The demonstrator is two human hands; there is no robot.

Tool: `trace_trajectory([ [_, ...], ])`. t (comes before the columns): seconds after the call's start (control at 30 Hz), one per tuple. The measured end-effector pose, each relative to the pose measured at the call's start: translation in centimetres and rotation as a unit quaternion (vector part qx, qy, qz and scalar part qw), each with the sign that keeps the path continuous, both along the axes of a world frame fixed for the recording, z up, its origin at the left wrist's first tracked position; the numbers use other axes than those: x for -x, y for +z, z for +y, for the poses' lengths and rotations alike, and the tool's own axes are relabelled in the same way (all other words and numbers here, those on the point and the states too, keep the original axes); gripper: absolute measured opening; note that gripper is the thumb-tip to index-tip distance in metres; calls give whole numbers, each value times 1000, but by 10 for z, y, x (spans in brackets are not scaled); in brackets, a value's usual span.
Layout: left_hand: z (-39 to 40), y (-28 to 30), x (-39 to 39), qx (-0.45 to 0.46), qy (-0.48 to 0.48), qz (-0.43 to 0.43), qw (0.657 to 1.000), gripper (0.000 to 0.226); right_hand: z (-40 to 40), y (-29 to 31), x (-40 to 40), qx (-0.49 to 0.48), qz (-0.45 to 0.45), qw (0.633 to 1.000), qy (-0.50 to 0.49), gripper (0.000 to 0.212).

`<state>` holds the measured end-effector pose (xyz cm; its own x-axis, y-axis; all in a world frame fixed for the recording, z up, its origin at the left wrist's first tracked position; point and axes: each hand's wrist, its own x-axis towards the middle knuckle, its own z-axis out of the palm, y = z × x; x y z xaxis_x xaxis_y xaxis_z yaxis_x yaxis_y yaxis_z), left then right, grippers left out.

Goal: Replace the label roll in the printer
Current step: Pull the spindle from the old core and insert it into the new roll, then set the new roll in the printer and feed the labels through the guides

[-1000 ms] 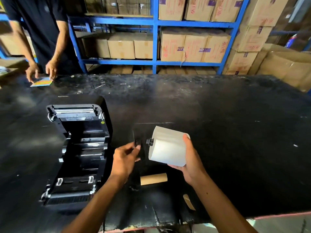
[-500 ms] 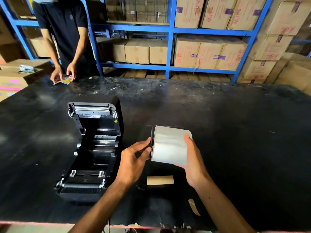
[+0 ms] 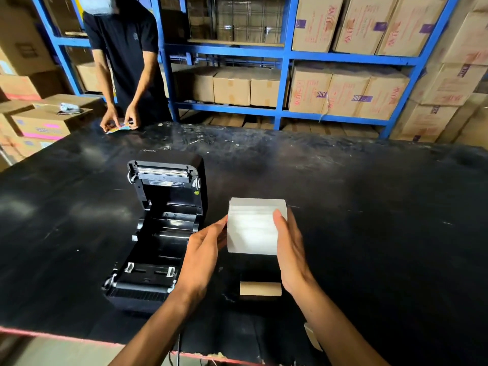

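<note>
Both your hands grip the white label roll (image 3: 252,228), left hand (image 3: 203,249) and right hand (image 3: 289,247) at its ends | roll held just right of the open printer (image 3: 158,228) | empty cardboard core (image 3: 260,288) near the printer's front-right, on the worktop (image 3: 369,233)

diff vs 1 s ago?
Left hand closed in from a gap and now presses the label roll's left end; the black holder piece it held is no longer visible. Right hand kept its grip. Printer still open, cardboard core still on the table.
</note>
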<state>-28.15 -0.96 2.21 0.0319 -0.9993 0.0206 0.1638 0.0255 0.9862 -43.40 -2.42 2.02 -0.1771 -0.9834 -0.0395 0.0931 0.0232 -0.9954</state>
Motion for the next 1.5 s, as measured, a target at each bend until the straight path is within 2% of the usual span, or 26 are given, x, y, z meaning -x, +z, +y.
trace_trajectory([
  [0.2,2,1,-41,20,90,-31,995,27,-16,-9,-54,21,36,998,55,53],
  [0.53,-19,-13,-152,-35,84,-12,996,26,-40,-27,-158,7,41,988,150,57],
  [0.8,-55,-40,-213,-105,37,-36,993,17,-58,-49,-206,-41,82,989,114,64],
  [0.93,-65,-50,-224,-107,-9,-59,992,18,-58,-54,-212,-41,93,990,99,62],
  [1.13,-74,-64,-237,-99,-33,-139,985,18,-61,-69,-222,-58,165,982,72,57],
  [1.27,-74,-68,-243,-92,-27,-157,983,39,-63,-77,-229,-40,188,980,58,66],
  [1.37,-75,-73,-246,-95,-41,-136,985,24,-66,-77,-228,-62,216,973,59,72],
  [1.5,-73,-70,-244,-98,-41,-120,987,19,-66,-77,-224,-71,237,967,67,71],
])
